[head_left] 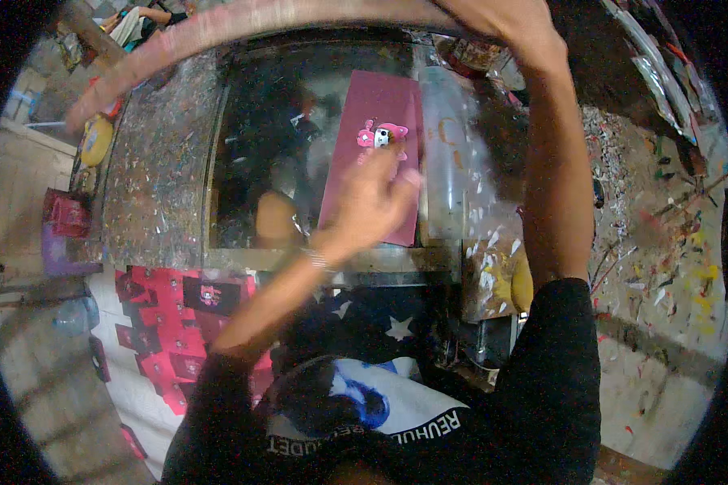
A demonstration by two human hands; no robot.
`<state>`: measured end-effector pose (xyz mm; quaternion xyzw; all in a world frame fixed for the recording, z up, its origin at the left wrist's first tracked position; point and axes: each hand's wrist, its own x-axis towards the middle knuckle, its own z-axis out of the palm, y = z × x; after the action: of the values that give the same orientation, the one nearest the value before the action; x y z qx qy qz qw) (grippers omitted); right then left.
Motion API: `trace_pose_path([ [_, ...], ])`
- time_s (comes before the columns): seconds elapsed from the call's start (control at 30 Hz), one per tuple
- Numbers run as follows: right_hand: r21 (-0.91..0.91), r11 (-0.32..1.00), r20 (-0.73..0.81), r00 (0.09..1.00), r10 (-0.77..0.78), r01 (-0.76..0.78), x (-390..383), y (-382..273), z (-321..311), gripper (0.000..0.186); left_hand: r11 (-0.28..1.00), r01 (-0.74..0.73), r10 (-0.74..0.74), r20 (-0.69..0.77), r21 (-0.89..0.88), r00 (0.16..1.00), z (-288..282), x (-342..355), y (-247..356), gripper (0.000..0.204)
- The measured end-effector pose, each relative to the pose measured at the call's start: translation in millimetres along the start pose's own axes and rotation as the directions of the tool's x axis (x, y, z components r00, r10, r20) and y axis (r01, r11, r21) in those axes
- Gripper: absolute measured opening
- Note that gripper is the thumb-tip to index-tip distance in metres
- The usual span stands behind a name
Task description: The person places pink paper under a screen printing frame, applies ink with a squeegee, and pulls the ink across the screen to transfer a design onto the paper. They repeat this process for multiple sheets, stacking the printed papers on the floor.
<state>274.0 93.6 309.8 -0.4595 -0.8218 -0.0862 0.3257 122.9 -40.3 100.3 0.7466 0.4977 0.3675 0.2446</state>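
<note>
A maroon flat panel [346, 133] lies lengthwise on the dark glossy work surface [251, 153], a little right of the middle. It bears a pink and white cartoon figure [378, 136]. My left hand [368, 202] is over the panel, its fingertips at the figure's lower edge; motion smears the fingers. At the top edge, my raised right hand [505, 23] grips the end of a long wooden frame bar [243, 26], which curves blurred across the top left. The fingertips of that hand are partly cut off.
Pink and dark printed pieces [170, 311] lie on a white surface at lower left. A paint-stained board [158, 162] flanks the work surface. A grimy tub [473, 58] stands at the back right, and a clear bottle [77, 315] at far left. Paint-spattered floor [663, 267] extends right.
</note>
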Motion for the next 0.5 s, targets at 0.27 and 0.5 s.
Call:
trace_pose_path([
  [0.27,-0.025,0.999,-0.045,0.999,-0.028,0.027,24,14,-6,0.072,0.972,0.038,0.014,0.215,-0.233,0.977,115,1,0,0.051],
  [0.5,-0.055,0.998,-0.058,0.998,-0.018,0.015,37,14,-5,0.069,0.940,-0.306,0.223,0.406,0.151,0.886,16,-43,-75,0.046],
])
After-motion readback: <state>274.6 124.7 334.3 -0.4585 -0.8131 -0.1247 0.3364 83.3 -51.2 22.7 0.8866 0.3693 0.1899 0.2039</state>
